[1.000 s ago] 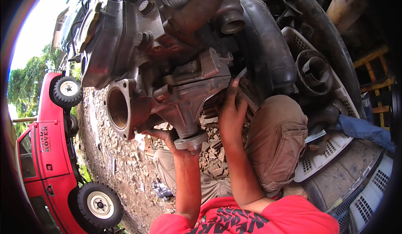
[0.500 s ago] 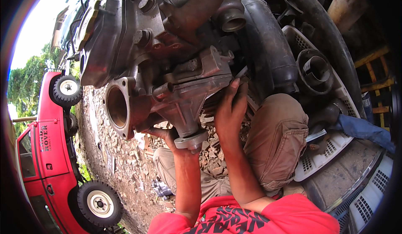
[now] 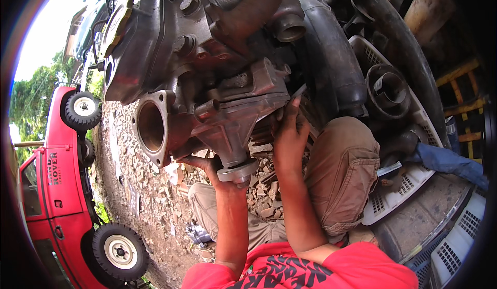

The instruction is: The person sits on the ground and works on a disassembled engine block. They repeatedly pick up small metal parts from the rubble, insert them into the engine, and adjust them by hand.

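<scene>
A dark cast-metal housing sits against the engine block, with a round open flange at its left and a pale hub at its bottom. My left hand grips the housing from underneath, its fingers partly hidden behind the hub and casting. At the housing's right, my right hand has its thumb and fingers curled round the edge; the fingertips are partly hidden behind it.
Beside the engine lie a dark cylinder, pipes and white crates with metal parts and a blue cloth. My bent knee is beside my right arm. Rubble covers the ground; a red vehicle stands at left.
The housing and engine appear shifted slightly right in the picture, with the flange a little higher. Both hands remain on the housing, with only slight shifts.
</scene>
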Available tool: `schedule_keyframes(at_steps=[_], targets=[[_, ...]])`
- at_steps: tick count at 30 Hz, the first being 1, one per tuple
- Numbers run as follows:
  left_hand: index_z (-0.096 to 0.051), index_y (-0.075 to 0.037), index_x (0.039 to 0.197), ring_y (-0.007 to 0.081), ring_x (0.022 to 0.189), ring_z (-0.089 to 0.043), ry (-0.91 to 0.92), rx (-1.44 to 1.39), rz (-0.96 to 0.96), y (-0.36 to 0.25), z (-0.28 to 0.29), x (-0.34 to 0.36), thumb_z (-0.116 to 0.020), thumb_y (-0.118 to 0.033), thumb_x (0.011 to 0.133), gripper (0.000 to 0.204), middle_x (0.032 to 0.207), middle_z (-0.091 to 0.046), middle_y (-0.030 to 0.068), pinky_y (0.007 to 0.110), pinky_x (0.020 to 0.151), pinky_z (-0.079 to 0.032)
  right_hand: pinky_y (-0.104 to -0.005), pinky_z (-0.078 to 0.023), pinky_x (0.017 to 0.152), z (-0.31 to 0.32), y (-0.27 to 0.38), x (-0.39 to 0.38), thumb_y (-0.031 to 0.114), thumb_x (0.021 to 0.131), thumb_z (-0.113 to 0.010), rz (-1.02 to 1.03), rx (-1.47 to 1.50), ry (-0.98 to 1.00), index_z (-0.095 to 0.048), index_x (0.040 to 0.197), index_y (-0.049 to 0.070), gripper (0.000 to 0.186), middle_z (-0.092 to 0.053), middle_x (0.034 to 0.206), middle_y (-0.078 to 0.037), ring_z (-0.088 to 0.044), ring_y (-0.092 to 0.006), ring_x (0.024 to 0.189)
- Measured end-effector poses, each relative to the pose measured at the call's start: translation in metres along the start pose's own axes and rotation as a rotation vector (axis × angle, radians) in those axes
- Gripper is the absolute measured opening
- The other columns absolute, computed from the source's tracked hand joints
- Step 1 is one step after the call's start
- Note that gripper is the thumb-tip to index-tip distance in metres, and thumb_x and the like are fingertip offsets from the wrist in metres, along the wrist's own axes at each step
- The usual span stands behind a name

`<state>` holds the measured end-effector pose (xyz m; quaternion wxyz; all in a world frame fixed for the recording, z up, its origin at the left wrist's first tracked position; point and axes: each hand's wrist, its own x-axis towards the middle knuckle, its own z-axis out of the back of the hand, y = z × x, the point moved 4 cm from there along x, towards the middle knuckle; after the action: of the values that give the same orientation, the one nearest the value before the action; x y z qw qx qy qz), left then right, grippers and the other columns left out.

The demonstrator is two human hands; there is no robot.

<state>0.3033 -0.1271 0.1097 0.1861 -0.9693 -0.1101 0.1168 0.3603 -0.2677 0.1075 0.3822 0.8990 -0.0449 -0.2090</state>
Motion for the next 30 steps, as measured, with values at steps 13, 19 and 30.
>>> schedule_keyframes(at_steps=[13, 19, 30], targets=[[-0.044, -0.007, 0.139, 0.0244, 0.117, -0.056, -0.123, 0.202, 0.150, 0.009, 0.007, -0.004, -0.035, -0.098, 0.060, 0.120, 0.134, -0.056, 0.0072, 0.039, 0.096, -0.049, -0.0214, -0.024, 0.047, 0.000, -0.003, 0.003, 0.045, 0.103, -0.043, 0.099, -0.079, 0.014, -0.046, 0.071, 0.011, 0.047, -0.039, 0.060, 0.006, -0.033, -0.0029, 0.053], [-0.052, -0.003, 0.125, 0.0234, 0.087, -0.064, -0.188, 0.193, 0.026, 0.019, -0.016, -0.002, -0.030, -0.097, 0.064, 0.114, 0.109, -0.064, 0.0113, 0.034, 0.070, -0.055, -0.0217, -0.024, 0.045, 0.013, -0.011, 0.020, 0.045, 0.103, -0.042, 0.444, -0.284, -0.029, -0.046, 0.071, 0.013, 0.046, -0.041, 0.059, 0.005, -0.034, -0.0030, 0.051], [-0.041, -0.020, 0.141, 0.0300, 0.113, -0.059, -0.280, 0.176, 0.101, 0.008, -0.008, -0.005, -0.041, -0.097, 0.059, 0.112, 0.132, -0.055, 0.0076, 0.050, 0.093, -0.051, -0.0351, -0.039, 0.060, 0.000, 0.005, 0.000, 0.037, 0.104, -0.045, 0.735, -0.472, -0.083, -0.054, 0.081, -0.003, 0.047, -0.053, 0.068, -0.009, -0.047, -0.0184, 0.064]])
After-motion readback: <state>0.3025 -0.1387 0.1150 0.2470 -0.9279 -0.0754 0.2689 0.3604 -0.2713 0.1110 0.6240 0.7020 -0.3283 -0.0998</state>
